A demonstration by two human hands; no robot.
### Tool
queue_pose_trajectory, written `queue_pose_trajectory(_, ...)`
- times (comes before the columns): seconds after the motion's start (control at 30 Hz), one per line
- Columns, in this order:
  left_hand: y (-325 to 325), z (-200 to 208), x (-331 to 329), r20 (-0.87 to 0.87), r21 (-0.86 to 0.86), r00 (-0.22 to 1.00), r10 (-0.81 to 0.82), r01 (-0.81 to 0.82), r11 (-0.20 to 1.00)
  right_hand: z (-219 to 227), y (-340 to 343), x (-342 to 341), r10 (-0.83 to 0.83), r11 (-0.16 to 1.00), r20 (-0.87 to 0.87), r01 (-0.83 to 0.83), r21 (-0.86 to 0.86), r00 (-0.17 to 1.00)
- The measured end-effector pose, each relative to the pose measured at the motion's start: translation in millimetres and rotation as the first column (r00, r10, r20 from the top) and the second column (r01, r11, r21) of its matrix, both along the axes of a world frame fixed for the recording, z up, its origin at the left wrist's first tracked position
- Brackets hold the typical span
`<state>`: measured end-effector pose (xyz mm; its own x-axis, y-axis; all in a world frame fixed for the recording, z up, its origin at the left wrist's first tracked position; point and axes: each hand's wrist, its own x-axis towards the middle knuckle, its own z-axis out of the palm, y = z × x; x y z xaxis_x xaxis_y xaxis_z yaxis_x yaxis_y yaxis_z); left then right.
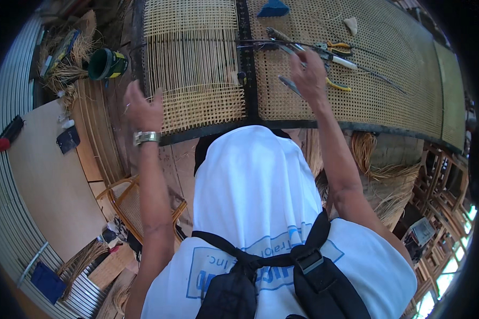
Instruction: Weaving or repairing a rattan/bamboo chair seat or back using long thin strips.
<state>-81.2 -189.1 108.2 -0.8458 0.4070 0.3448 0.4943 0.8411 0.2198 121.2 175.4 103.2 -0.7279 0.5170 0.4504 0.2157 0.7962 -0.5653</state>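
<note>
A cane panel in a dark frame lies before me. Its left section [197,103] has pale strands running lengthwise, with crosswise weaving closest at the near end. My left hand [143,110], wearing a metal watch, hovers by that section's left edge, thumb and fingers apart, holding nothing. My right hand [310,77] is over the finished woven cane [378,95], fingers bent and apart among tools. Beside it lie yellow-handled pliers [339,49], another yellow handle [338,85] and a grey blade-like piece [289,85]. A thin dark rod [378,74] crosses the panel; the fingers partly hide some tools.
A dark green bucket [107,64] stands left of the panel, near loose fibre bundles [80,50]. A blue piece [273,8] and a pale chip [351,25] lie on the cane. Nearer are a cane-seated chair [130,204] at left and hanging fibres [363,151] at right.
</note>
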Motion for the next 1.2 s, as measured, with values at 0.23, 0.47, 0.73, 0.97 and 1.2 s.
queue_pose_trajectory(0.23,-76.8,-10.8,-49.2,0.401,-0.074,0.914,0.057,-0.03,0.997,-43.8,-44.9,81.9,-0.116,0.992,0.24,0.122,-0.012,0.964)
queue_pose_trajectory(0.47,-92.6,-12.0,-72.1,0.706,0.387,0.652,-0.278,-0.026,0.922,-42.3,-105.5,69.7,-0.154,0.985,0.26,0.169,-0.038,0.953)
queue_pose_trajectory(0.73,-107.7,-20.2,-111.5,0.743,0.516,0.459,-0.487,0.071,0.854,-6.9,-142.6,88.4,-0.28,0.945,0.423,0.324,-0.034,0.862)
queue_pose_trajectory(0.97,-117.7,-21.4,-106.0,0.76,0.468,0.45,-0.469,0.122,0.875,-34.2,-190.6,63.7,-0.206,0.94,0.441,0.301,-0.158,0.874)
queue_pose_trajectory(1.2,-81.5,-1.9,-78.0,0.659,0.42,0.591,-0.466,0.225,0.879,-59.9,-209.7,-31.0,-0.046,0.95,0.723,0.255,-0.183,0.69)
